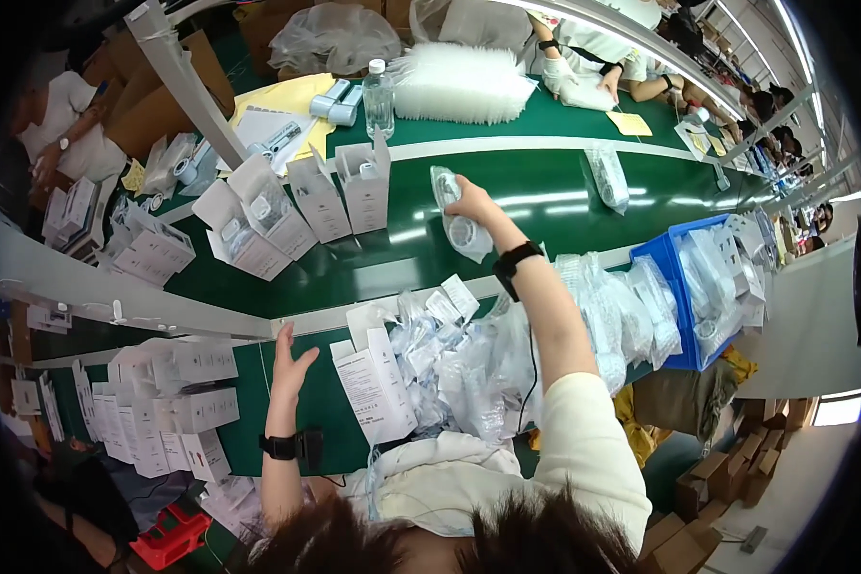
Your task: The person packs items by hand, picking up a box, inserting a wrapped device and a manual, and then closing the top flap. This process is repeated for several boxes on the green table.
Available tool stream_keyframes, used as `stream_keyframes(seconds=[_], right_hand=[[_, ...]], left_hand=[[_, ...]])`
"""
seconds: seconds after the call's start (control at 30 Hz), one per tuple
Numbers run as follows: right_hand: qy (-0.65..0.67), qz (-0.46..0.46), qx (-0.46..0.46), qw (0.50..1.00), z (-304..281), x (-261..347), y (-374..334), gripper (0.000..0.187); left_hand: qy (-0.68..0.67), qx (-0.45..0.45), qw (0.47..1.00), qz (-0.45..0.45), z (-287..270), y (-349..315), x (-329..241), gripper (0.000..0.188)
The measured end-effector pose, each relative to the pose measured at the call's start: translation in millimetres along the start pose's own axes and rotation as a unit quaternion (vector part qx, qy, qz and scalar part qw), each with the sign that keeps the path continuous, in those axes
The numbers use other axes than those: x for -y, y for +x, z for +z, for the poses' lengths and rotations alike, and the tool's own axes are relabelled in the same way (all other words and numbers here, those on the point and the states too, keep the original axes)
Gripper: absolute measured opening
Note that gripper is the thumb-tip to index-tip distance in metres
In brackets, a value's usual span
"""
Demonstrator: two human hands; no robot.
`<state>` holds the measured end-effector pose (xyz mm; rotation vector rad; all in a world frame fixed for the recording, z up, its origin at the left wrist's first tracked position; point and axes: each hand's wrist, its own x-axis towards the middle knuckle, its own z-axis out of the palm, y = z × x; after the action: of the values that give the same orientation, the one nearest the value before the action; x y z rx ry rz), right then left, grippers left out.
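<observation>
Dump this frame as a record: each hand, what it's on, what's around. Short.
left hand: open, empty
nearest to left: white box, on its right
right hand: gripping a clear-bagged item
held item contact: over green surface; touching or not, cannot tell
beyond left hand: open white cartons
between forearms: pile of small clear bags
right side: blue bin with bagged items
far side: clear bottle, upright
</observation>
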<state>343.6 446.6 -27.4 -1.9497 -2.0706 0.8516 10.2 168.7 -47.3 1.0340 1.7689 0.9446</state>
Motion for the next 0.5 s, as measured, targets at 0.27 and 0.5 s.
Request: stream_keyframes(seconds=[0.27,0.5], right_hand=[[-0.149,0.04,-0.232,0.96,-176.5,-70.3,-209.5,0.079],[-0.312,0.167,-0.068,0.933,-170.3,-246.2,-248.8,0.056]], left_hand=[[0.077,0.056,0.995,-0.04,-17.8,-82.8,12.4,0.052],[0.134,0.065,0.988,0.034,-15.3,-97.6,9.6,0.052]])
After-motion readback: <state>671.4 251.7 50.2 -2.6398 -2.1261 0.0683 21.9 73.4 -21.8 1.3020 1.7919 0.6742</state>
